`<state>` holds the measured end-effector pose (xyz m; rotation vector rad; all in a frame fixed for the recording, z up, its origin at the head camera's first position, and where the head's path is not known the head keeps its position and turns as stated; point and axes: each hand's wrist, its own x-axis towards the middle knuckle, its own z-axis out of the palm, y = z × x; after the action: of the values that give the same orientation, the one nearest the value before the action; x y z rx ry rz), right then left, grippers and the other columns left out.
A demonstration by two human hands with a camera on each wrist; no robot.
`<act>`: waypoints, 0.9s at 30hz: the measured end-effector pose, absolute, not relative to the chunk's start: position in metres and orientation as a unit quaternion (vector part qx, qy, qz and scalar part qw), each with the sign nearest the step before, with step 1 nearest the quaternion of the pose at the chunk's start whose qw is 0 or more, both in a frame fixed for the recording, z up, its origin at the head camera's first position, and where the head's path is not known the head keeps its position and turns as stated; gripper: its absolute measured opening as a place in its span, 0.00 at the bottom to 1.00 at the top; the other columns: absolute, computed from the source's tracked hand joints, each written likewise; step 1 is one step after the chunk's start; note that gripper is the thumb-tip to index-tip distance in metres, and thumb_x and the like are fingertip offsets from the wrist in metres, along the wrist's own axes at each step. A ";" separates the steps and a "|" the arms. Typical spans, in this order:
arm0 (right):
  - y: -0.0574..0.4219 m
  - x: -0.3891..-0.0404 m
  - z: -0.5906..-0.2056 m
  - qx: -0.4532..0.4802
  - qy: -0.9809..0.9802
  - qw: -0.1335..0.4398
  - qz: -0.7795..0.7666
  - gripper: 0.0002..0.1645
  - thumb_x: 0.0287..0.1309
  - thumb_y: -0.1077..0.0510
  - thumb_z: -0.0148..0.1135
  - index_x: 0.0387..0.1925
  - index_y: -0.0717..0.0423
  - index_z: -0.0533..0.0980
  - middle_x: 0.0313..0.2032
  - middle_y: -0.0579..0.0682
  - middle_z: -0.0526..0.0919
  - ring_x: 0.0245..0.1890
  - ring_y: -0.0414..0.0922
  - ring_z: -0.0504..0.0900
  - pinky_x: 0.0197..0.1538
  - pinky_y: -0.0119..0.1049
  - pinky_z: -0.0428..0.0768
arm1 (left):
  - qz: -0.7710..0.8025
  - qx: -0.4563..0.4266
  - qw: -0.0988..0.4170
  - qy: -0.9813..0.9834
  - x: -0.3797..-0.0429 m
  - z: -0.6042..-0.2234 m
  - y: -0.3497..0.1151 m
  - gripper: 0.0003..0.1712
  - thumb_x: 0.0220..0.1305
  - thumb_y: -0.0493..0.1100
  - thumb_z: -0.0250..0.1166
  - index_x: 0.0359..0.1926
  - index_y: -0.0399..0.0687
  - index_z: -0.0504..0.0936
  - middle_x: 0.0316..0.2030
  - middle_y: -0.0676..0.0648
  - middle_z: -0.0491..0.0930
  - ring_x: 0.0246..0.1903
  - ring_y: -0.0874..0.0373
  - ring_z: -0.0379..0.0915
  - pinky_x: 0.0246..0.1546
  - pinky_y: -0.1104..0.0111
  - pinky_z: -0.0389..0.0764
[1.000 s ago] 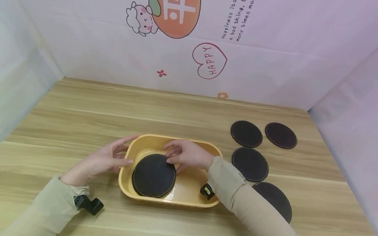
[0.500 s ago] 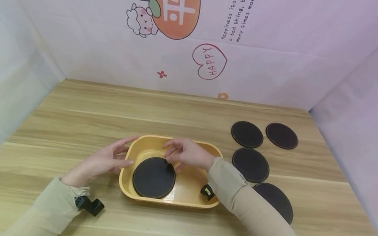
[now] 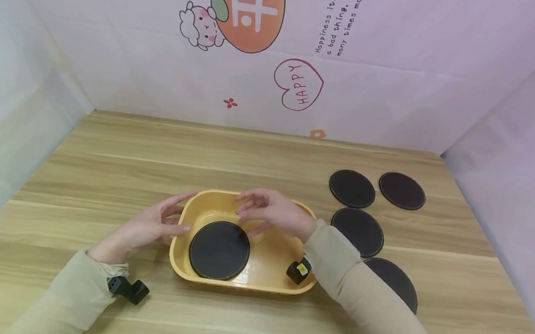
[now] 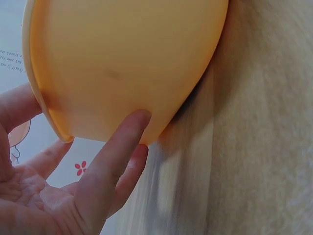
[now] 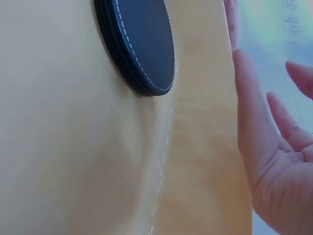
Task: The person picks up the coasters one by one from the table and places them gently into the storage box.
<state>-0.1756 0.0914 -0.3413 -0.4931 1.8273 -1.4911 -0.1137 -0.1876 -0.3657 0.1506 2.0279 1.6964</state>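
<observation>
A yellow plastic tub (image 3: 268,263) stands on the wooden table. Inside its left half lies a short stack of round black coasters (image 3: 219,250); their stitched edges and stacked layers show in the right wrist view. My left hand (image 3: 152,225) holds the tub's left end, thumb over the rim and fingertips against the outer wall (image 4: 112,73). My right hand (image 3: 277,212) hovers over the back of the tub with loosely bent fingers and nothing in them. In the right wrist view the right hand (image 5: 274,147) is apart from the coasters (image 5: 146,44).
To the tub's right, several more black coasters lie singly on the table: two at the back (image 3: 351,189) (image 3: 402,190), one nearer (image 3: 358,232), and one partly behind the right sleeve (image 3: 395,283). A printed white cloth (image 3: 378,108) hangs behind the table.
The right fingers have let go of the top coaster, which now lies flat on the stack. My right hand has moved slightly up and right. The left hand stays at the tub's end.
</observation>
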 end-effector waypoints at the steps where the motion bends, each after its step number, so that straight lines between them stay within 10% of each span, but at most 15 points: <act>1: 0.093 -0.176 -0.341 -0.188 0.703 0.360 -0.584 0.28 0.61 0.65 0.58 0.62 0.65 0.65 0.54 0.68 0.72 0.50 0.57 0.78 0.43 0.48 0.83 | 0.621 0.053 0.245 0.743 -0.114 -0.366 -0.187 0.46 0.62 0.33 0.61 0.74 0.50 0.46 0.65 0.28 0.57 0.47 0.51 0.75 0.37 0.63 0.83; 27: 0.163 -0.173 -0.299 -0.174 0.777 0.309 -0.520 0.27 0.59 0.63 0.60 0.59 0.63 0.68 0.53 0.68 0.74 0.45 0.48 0.80 0.42 0.47 0.84 | 0.625 0.057 0.250 0.737 -0.113 -0.366 -0.184 0.45 0.62 0.33 0.60 0.74 0.49 0.46 0.65 0.28 0.57 0.49 0.48 0.74 0.38 0.62 0.83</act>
<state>-0.1727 0.1632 -0.2989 -0.4601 2.0548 -1.3738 -0.1130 -0.1840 -0.3665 0.1543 2.0084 1.7021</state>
